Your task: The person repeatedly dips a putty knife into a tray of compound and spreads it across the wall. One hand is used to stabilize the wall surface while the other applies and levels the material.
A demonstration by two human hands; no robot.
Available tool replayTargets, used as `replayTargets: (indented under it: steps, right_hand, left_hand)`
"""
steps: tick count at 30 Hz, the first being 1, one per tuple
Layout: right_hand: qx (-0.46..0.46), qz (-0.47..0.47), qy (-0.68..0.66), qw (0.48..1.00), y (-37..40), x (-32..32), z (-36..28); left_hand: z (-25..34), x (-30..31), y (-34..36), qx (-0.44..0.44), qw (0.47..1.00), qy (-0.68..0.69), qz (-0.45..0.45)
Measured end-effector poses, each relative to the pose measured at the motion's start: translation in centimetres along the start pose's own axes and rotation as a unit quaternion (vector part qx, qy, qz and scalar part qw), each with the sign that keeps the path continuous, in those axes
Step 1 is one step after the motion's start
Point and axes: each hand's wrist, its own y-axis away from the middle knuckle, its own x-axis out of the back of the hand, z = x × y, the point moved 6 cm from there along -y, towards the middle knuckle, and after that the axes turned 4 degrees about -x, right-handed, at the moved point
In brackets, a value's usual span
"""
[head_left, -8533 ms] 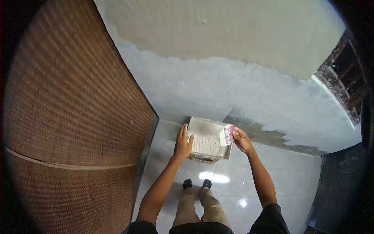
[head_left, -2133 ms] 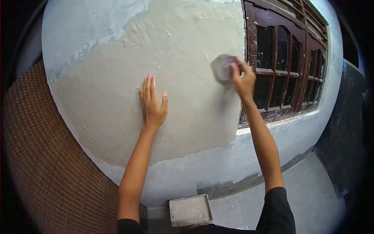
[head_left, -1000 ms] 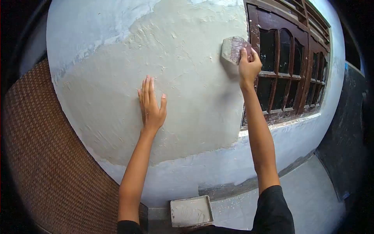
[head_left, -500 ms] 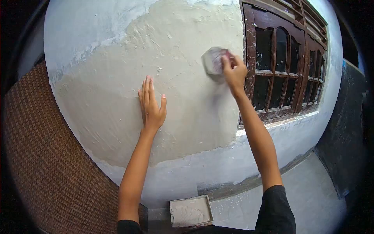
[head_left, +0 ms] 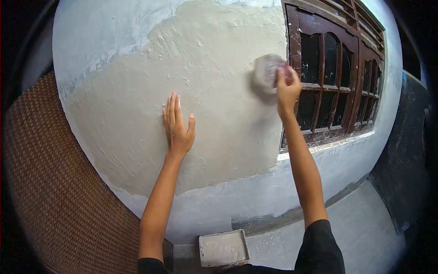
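My right hand (head_left: 288,91) grips the dark reddish handle of a putty scraper (head_left: 266,73) with a broad pale blade, smeared by motion. It is close to the wall beside the window frame; whether the blade touches cannot be made out. With fingers stretched upward, my left hand (head_left: 179,128) rests against the plastered wall and holds nothing. Beige wet-looking filler (head_left: 219,137) covers much of the wall, with ridges and small lumps in its upper part. Below, a rectangular tray (head_left: 247,244) spread with the same beige paste lies near the floor.
A dark brown wooden window (head_left: 305,18) with small panes and a paint-spattered sill borders the filler on the right. Woven brown matting (head_left: 68,196) stands at the left. A dark panel (head_left: 401,155) leans at the far right, above the grey tiled floor (head_left: 360,228).
My right hand and the scraper have shifted right and slightly down, nearer the window frame. My left hand stays in nearly the same place.
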Motion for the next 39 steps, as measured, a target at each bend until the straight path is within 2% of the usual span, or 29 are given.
replayTargets:
  steps: [1,2,4,6,7,8,10,11,12,14,17,18,20,22,23,24,26,28,30,32,34,36,38,39]
  right_hand:
    - [0.153,-0.041,0.091,0.983,1.2,-1.1,-1.4]
    - [0.168,-0.119,0.106,0.973,2.3,-1.9,-1.3]
    - [0.131,-0.094,0.137,0.977,1.5,-1.7,-0.3]
    - [0.059,0.044,0.099,0.992,-1.1,0.5,0.0]
    - [0.010,0.054,0.047,0.997,-1.8,1.4,0.3]
    - [0.009,0.053,0.046,0.997,-1.7,1.2,0.4]
    - [0.008,-0.016,0.009,1.000,-0.8,0.5,0.1]
    - [0.124,-0.065,0.034,0.990,0.8,-0.7,-1.3]
    - [0.193,-0.127,0.107,0.967,1.5,-1.6,-1.3]
    - [0.182,-0.113,0.133,0.968,0.7,-1.7,-0.3]
    - [0.074,0.093,0.065,0.991,-3.8,2.0,1.5]
    - [0.033,0.090,0.014,0.995,-3.9,2.6,0.6]
    - [-0.012,0.037,0.009,0.999,-2.5,2.0,-0.8]
    - [0.096,-0.082,0.006,0.992,-0.7,-0.8,-0.6]
    - [0.224,-0.132,0.094,0.961,0.9,-1.6,-1.4]
    - [0.189,-0.152,0.169,0.955,1.8,-2.0,-1.3]
    - [0.157,-0.110,0.176,0.966,0.2,-1.2,-1.3]
    - [0.086,0.030,0.046,0.995,-4.1,1.6,0.9]
    - [0.015,0.107,-0.029,0.994,-5.5,4.2,0.6]
    - [0.038,0.093,-0.042,0.994,-5.3,4.2,0.0]
    - [0.042,-0.027,0.011,0.999,-3.4,2.0,0.4]
    - [0.173,-0.149,0.054,0.972,0.0,-0.7,-1.1]
    - [0.171,-0.214,0.164,0.948,1.0,-1.6,-1.2]
    - [0.193,-0.161,0.138,0.958,0.0,-0.9,-0.9]
  left_hand:
    - [0.0,0.0,-0.1,-0.003,1.000,-0.001,0.005]
    - [0.0,0.0,0.0,-0.005,1.000,-0.002,0.009]
    - [0.4,0.1,-0.3,-0.006,1.000,0.002,0.010]
    - [0.5,0.1,-0.2,-0.006,1.000,0.003,0.012]
    - [0.4,0.1,-0.2,-0.006,1.000,-0.001,0.008]
    - [0.3,0.1,-0.1,-0.007,1.000,-0.005,0.004]
    - [0.3,0.0,-0.2,-0.006,1.000,-0.008,0.001]
    - [0.4,-0.2,-0.2,-0.004,1.000,-0.011,-0.001]
    - [0.6,-0.3,-0.3,-0.005,1.000,-0.009,-0.002]
    - [0.8,-0.6,-0.4,-0.004,1.000,-0.005,-0.002]
    - [0.7,-0.5,-0.5,-0.005,1.000,0.003,-0.002]
    - [0.6,-0.4,-0.5,-0.004,1.000,0.000,-0.001]
    - [0.6,-0.4,-0.6,-0.007,1.000,0.005,0.005]
    - [0.9,-0.9,-0.7,-0.007,1.000,0.003,0.008]
    - [1.1,-1.1,-0.8,-0.006,1.000,-0.001,0.009]
    - [1.3,-1.3,-0.8,-0.006,1.000,0.000,0.008]
    - [1.7,-1.5,-0.7,-0.011,1.000,0.006,0.009]
    - [1.6,-1.4,-0.4,-0.007,1.000,0.004,0.009]
    - [1.2,-1.3,-0.1,-0.001,1.000,-0.003,0.010]
    - [1.0,-1.4,0.1,0.001,1.000,-0.013,0.013]
    - [1.5,-1.8,-0.3,0.001,1.000,-0.008,0.009]
    - [2.4,-2.3,-0.5,0.001,1.000,-0.002,0.002]
    - [3.2,-2.7,-0.7,-0.001,1.000,0.011,0.001]
    - [3.3,-2.6,-0.6,0.000,1.000,0.009,0.002]
